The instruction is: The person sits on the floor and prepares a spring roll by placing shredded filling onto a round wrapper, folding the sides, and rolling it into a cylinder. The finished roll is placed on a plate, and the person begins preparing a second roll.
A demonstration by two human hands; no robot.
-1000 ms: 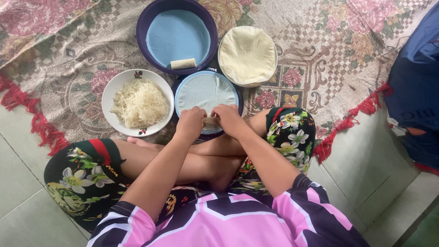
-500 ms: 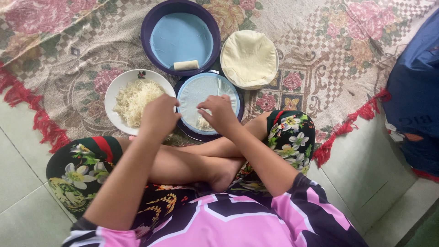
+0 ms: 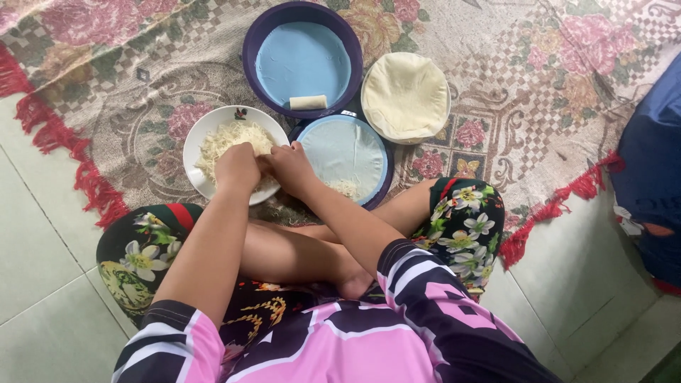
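Spread over the tiled floor, a floral rug (image 3: 496, 85) carries the dishes. Shredded filling (image 3: 230, 138) in the white bowl (image 3: 195, 138) at centre left is pinched by both the left hand (image 3: 237, 167) and right hand (image 3: 291, 167), closed on it. One finished roll (image 3: 308, 102) is laid in the purple tray (image 3: 250, 64); the wrapper (image 3: 347, 149) is barely filled, and the wrapper stack (image 3: 406, 96) at upper right remains.

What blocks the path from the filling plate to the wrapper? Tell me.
Nothing visible. Both hands, left and right, are at the plate of shredded filling. The wrapper lies flat right beside it, with only a little filling already on it.
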